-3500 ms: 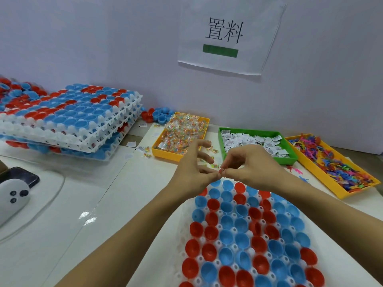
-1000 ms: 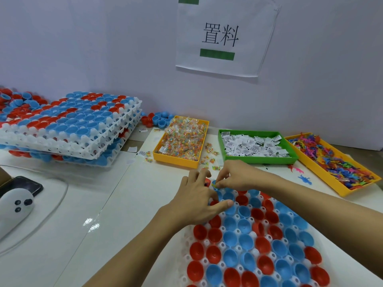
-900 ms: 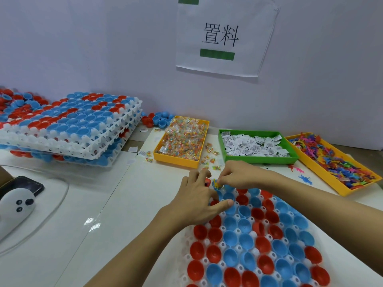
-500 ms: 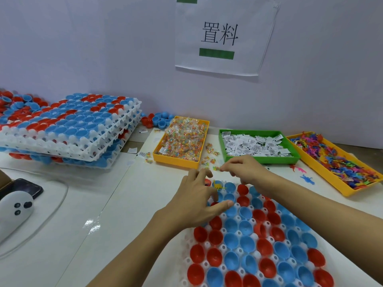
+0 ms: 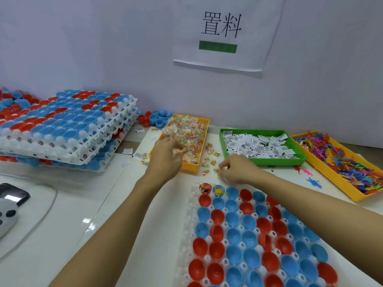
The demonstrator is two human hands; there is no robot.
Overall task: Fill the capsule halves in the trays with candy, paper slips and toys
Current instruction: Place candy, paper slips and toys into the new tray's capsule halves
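A white tray of red and blue capsule halves lies in front of me. Its far-left red half holds items, and the blue half beside it holds a yellow toy. My left hand reaches into the yellow candy tray and pinches a wrapped candy. My right hand rests on the table past the capsule tray, fingers curled over a loose candy. The green tray holds paper slips. Another yellow tray holds colourful toys.
Stacked white trays filled with capsule halves stand at the left. Loose capsule halves lie by the wall. Scattered candies lie between the trays. A phone and a white device sit at the left edge.
My left hand left the capsule tray and reached forward into the candy tray. My right hand pulled off the capsule tray to the loose candies; a yellow toy now sits in a blue half.
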